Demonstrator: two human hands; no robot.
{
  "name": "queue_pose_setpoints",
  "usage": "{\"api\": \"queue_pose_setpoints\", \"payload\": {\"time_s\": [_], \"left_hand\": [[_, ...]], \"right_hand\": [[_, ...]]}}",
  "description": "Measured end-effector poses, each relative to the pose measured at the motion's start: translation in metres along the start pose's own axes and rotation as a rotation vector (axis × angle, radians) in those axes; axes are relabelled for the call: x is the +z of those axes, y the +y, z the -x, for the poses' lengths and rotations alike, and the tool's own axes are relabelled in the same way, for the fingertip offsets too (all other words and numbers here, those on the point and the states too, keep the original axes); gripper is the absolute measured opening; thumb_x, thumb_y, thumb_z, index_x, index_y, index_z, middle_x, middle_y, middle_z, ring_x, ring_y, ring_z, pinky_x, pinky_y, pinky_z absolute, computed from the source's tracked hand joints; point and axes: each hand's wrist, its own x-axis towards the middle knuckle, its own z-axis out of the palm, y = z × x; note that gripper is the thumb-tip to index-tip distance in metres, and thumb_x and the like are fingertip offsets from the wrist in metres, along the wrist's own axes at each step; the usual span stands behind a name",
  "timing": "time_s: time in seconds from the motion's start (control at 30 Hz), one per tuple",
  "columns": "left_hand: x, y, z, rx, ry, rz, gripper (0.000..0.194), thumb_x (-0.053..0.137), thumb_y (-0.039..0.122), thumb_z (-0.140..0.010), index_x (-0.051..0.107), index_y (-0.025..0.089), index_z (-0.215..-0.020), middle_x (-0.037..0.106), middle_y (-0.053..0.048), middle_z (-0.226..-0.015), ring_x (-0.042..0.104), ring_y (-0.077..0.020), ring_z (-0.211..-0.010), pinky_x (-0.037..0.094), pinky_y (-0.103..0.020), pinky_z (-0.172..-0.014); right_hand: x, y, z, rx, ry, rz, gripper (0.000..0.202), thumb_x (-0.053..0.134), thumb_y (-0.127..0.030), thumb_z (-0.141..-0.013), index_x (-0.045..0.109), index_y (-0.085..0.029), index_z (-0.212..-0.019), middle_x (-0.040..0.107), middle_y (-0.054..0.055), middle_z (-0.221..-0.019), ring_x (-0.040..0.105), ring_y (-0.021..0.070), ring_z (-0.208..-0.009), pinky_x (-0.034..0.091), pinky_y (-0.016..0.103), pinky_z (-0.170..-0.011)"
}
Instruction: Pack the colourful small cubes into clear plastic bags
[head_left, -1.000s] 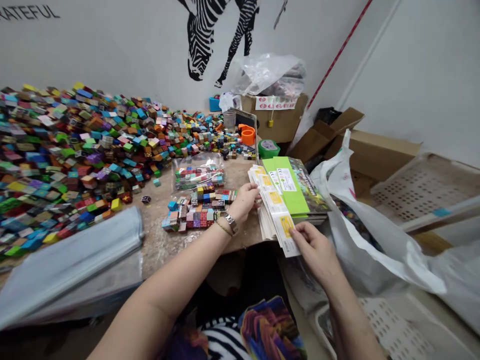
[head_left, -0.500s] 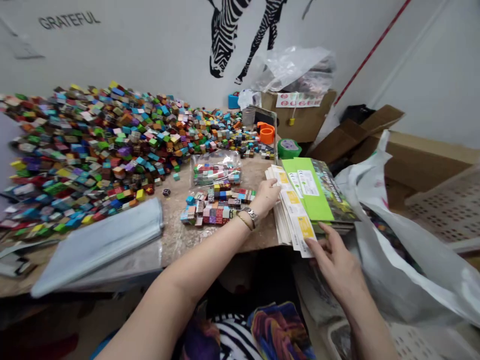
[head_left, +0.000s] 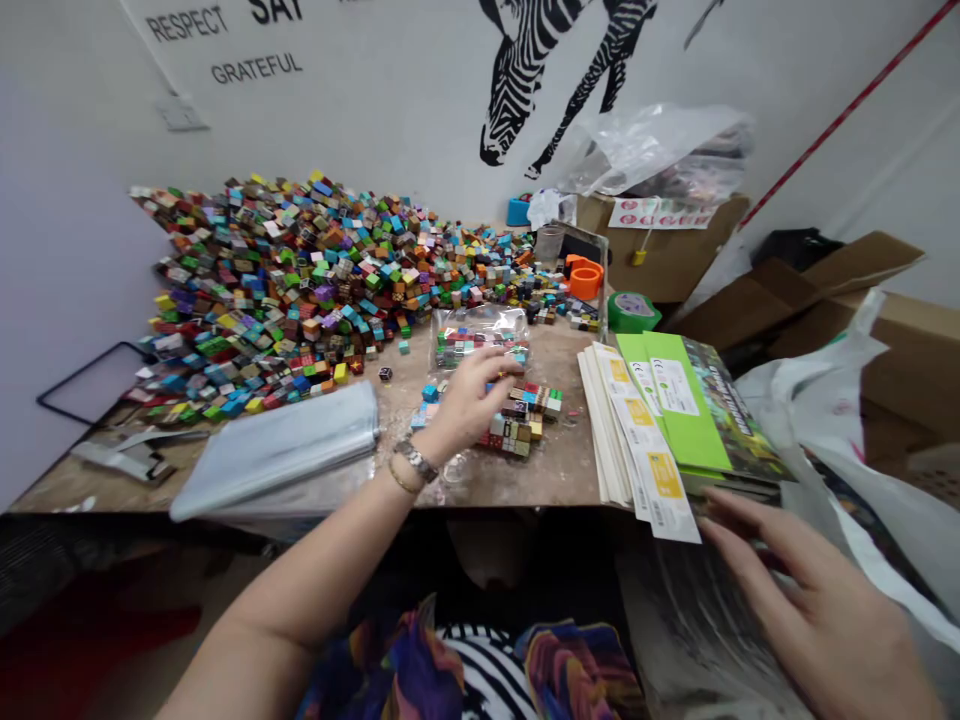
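Note:
My left hand [head_left: 472, 400], with a metal watch and a bracelet on the wrist, reaches over a small group of printed cubes [head_left: 517, 432]. Its fingers are spread and slightly bent, holding nothing I can see. Just beyond them is a clear plastic bag [head_left: 480, 335] with rows of cubes inside. At the table's right front, my right hand [head_left: 810, 590] hovers with thumb and fingers apart, beside the lower end of a strip of white and yellow labels [head_left: 652, 460]. The strip lies on a stack of white sheets [head_left: 602, 430]. Green printed cards [head_left: 686, 410] lie right beside it.
A large heap of coloured cubes [head_left: 300, 270] covers the back left of the table. Folded clear plastic bags [head_left: 285, 445] lie in front of it. Green tape [head_left: 631, 312] and an orange tape holder [head_left: 583, 277] stand at the back. White sacks [head_left: 817, 390] and cardboard boxes [head_left: 907, 330] crowd the right.
My left hand has left the label strip and moved left over the cubes. My right hand has drawn back from the strip's lower end. The camera has turned left.

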Motion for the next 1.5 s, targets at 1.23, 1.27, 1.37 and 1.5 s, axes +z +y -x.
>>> {"api": "queue_pose_setpoints", "payload": {"time_s": [1.23,1.27,1.37,1.5], "left_hand": [[-0.059,-0.135,-0.007,-0.164,-0.300,-0.434,0.017,0.068,0.029,-0.088,0.060,0.018,-0.097,0.059,-0.008,-0.107,0.057,-0.0242,-0.103,0.049,-0.040,-0.093],[-0.058,-0.136,-0.007,-0.165,-0.293,-0.452,0.015,0.066,0.027,-0.088,0.060,0.017,-0.098,0.059,-0.008,-0.107,0.057,-0.0244,-0.103,0.049,-0.041,-0.092],[-0.056,-0.136,-0.008,-0.171,-0.275,-0.529,0.010,0.059,0.021,-0.090,0.060,0.017,-0.099,0.059,-0.009,-0.108,0.057,-0.0243,-0.101,0.049,-0.040,-0.091],[-0.055,-0.133,-0.012,-0.160,-0.273,-0.611,0.012,0.051,0.018,-0.093,0.062,0.017,-0.097,0.060,-0.010,-0.105,0.058,-0.0233,-0.097,0.049,-0.036,-0.083]], "right_hand": [[0.191,-0.125,-0.224,-0.647,-0.443,0.540,0.033,0.040,-0.022,-0.098,0.066,-0.013,-0.116,0.067,0.018,-0.113,0.059,0.0281,-0.100,0.042,0.036,-0.072],[0.192,-0.125,-0.224,-0.640,-0.435,0.534,0.034,0.039,-0.023,-0.098,0.067,-0.013,-0.115,0.067,0.018,-0.111,0.060,0.0278,-0.099,0.041,0.036,-0.072],[0.193,-0.124,-0.226,-0.627,-0.411,0.530,0.035,0.036,-0.024,-0.099,0.067,-0.013,-0.113,0.068,0.016,-0.108,0.060,0.0272,-0.096,0.039,0.036,-0.072],[0.195,-0.128,-0.226,-0.623,-0.413,0.531,0.033,0.038,-0.026,-0.100,0.066,-0.013,-0.110,0.068,0.016,-0.109,0.060,0.0280,-0.099,0.039,0.036,-0.073]]}}
